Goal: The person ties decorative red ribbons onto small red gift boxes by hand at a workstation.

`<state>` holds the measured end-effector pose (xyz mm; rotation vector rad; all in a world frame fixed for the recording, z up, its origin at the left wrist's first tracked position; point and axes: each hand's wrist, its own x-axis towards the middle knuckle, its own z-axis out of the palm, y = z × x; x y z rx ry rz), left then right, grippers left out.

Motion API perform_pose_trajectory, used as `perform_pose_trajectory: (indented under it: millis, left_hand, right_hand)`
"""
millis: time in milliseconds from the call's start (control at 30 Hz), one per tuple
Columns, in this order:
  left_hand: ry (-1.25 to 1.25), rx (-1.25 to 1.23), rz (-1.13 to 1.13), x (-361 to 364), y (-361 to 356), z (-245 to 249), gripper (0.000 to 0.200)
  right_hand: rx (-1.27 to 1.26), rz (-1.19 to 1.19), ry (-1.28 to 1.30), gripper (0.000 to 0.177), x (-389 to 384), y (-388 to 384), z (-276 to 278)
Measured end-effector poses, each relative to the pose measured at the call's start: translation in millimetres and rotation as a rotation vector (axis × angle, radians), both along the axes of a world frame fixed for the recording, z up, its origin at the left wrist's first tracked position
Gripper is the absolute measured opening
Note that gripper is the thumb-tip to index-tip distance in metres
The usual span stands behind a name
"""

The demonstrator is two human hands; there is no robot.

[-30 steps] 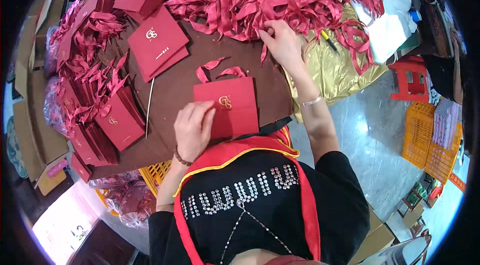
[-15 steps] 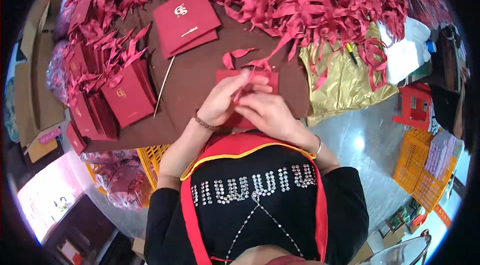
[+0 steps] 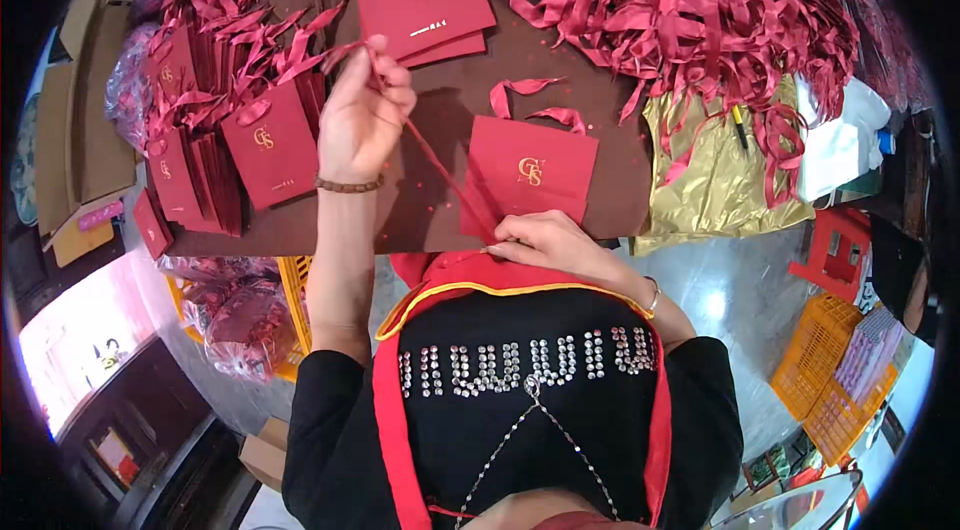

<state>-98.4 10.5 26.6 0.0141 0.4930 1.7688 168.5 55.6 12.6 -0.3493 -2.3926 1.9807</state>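
On a brown table (image 3: 440, 108) lies a flat red gold-lettered paper bag (image 3: 530, 162). The left hand (image 3: 362, 120), raised beside it, and right hand (image 3: 550, 244), at its lower edge, pinch with closed fingers a red ribbon (image 3: 441, 167) stretched between them.

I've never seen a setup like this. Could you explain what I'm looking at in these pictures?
There's no robot here: a person works with two bare hands. Every picture comes from one camera worn on their head, looking down, so their own chest fills the bottom. In the current view, a thin red ribbon stretches between the left hand, raised, and the right hand, low by the table edge. Behind the right hand lies what looks like a flat red gift bag with a gold emblem. The brown table also bears more such bags at left, a big ribbon heap and, at right, shiny gold sheeting.
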Motion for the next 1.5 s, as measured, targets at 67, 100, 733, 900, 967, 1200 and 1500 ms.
perform_pose_trajectory:
  millis: [67,100,733,900,967,1200,1500]
  left_hand:
    - [0.026,0.063,0.036,-13.1,-7.0,1.2,0.024]
    - [0.022,0.089,0.052,-18.5,-9.3,6.0,0.025]
    - [1.732,-0.478,-0.153,71.1,-31.5,-33.9,0.018]
    - [1.807,-0.418,-0.081,78.7,-35.0,-36.4,0.018]
    - [1.805,-0.427,-0.086,82.2,-35.6,-29.5,0.017]
    - [1.839,-0.42,0.011,82.7,-34.8,-35.7,0.016]
    - [1.895,-0.35,0.006,80.6,-36.0,-38.3,0.013]
  right_hand:
    - [0.011,0.01,0.015,0.018,-0.4,-2.9,-5.1]
    - [0.071,-0.011,0.042,0.018,-0.9,-3.8,-7.4]
    - [0.909,-0.406,-0.028,0.018,-30.3,52.4,-17.0]
    - [0.844,-0.362,0.008,0.019,-30.4,51.0,-10.3]
    - [0.726,-0.343,-0.007,0.02,-30.2,54.4,-7.8]
    - [0.213,-0.171,-0.227,0.023,-36.5,83.8,-0.4]
    - [-0.139,-0.062,-0.257,0.025,-35.8,94.8,-24.8]
